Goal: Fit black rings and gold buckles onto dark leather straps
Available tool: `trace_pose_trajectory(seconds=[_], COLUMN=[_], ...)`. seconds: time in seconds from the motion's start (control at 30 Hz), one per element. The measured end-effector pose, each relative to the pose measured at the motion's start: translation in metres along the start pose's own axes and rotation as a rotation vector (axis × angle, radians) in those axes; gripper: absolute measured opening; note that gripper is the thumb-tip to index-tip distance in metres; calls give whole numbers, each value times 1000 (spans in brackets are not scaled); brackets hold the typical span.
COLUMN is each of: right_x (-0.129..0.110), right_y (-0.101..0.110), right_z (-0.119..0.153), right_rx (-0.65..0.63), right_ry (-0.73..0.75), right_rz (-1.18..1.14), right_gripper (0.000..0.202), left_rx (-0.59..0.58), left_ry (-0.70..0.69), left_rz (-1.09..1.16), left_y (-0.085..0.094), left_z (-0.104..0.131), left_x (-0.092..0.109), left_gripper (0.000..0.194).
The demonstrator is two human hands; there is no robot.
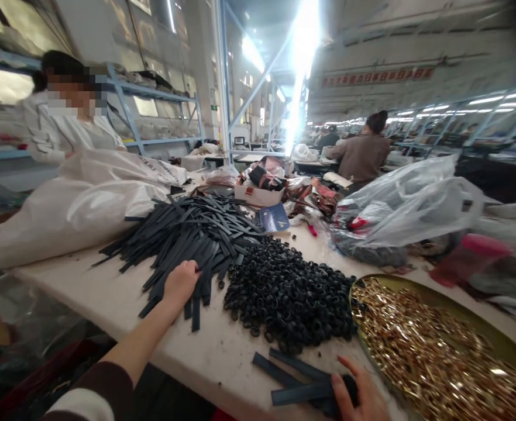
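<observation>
A heap of flat black strips lies across the left middle of the table. At its near edge, my left hand is closed with its fingertips on a strip, partly hidden by the hand itself. Several more black strips lie near the table's front edge. My right hand grips the end of one of these, thumb and fingers bent around a dark, rounded part. Between the hands and farther back is a pile of small black rings. Right of it, an oval tray holds many gold-coloured metal pieces.
A large white sack leans onto the table at left. Behind are a blue booklet, a clear plastic bag and a pink container. One person stands behind the sack; another is farther back.
</observation>
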State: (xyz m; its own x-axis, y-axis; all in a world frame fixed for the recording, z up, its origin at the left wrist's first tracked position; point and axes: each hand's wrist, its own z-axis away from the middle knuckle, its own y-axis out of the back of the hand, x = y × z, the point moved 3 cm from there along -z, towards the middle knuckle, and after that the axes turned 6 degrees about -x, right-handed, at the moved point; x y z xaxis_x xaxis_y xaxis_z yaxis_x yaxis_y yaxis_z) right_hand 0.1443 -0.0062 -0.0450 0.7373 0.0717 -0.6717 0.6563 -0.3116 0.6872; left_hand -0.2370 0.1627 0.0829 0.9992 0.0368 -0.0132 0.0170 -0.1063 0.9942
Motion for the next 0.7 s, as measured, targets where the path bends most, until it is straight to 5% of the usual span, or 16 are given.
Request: trace_pose_trajectory(seconds=[0.13, 0.17, 0.27, 0.37, 0.47, 0.57, 0.7], right_x=[-39, -51, -86, -105, -104, -99, -104], right_y=[30, 35, 41, 48, 65, 77, 82], right_z=[9, 11, 18, 31, 44, 57, 72], right_rx=[158, 144, -199, -446, -373, -324, -335], right_ry=[20, 11, -133, -356, -496, -499, -491], right_rz=[-115, -172, -523, -863, -959, -986, -1032], right_gripper=[37, 35, 43, 50, 42, 39, 32], left_rx=[39, 77, 143, 38, -77, -85, -254], left_ry=[-297, -486, -1121, -1414, -1394, -1322, -806], left_rz=[87, 129, 283, 418, 518, 688, 1022], left_y=[33, 43, 60, 50, 27, 20, 30], left_z=[54, 78, 163, 225, 250, 255, 239], left_x=[63, 86, 151, 192, 206, 200, 190], left_gripper=[18, 18, 21, 26, 29, 24, 20])
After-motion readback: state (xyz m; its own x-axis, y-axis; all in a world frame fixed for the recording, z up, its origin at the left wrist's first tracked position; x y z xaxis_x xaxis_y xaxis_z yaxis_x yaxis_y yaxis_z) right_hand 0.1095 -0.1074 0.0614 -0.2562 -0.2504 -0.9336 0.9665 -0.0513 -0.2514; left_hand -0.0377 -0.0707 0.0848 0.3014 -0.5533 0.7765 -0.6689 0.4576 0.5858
